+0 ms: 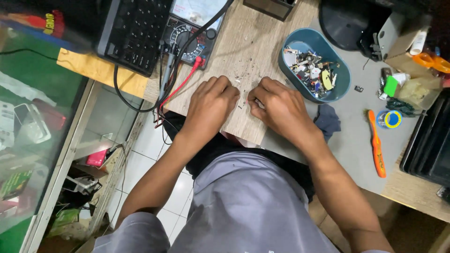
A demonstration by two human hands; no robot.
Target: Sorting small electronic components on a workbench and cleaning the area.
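tiny parts (242, 104) lie on the wood board (253, 42) in the gap between your two hands, near the board's front edge. your left hand (212, 105) is curled knuckles up, fingers tucked; whether it pinches anything you cannot tell. your right hand (276, 107) is curled the same, fingertips just beside the parts. blue tray (340, 89) sits beyond your right hand

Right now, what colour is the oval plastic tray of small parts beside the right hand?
Teal-blue oval plastic tray, clearest in the head view, just beyond the right hand.
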